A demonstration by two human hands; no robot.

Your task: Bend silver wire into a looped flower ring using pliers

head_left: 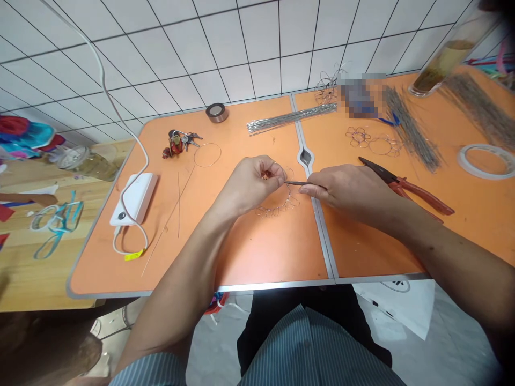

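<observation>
My left hand [259,179] is closed, pinching a thin wire ring [287,202] edged with small loops, just above the orange table. Part of the ring is hidden behind the fingers. From the right, my right hand [341,187] grips slim dark tweezers [298,183], most of their length covered by the palm. The tips meet the wire close to my left fingertips. Red-handled pliers [406,187] lie just beyond my right wrist, one handle partly behind the forearm.
Bundles of straight wire [292,118] and a tape roll [216,112] lie toward the tiled wall. Keys [183,140], a white power bank [134,199] with cable and loose wires are at left. A white ring spool [486,162] and a liquid-filled cup [438,69] stand right.
</observation>
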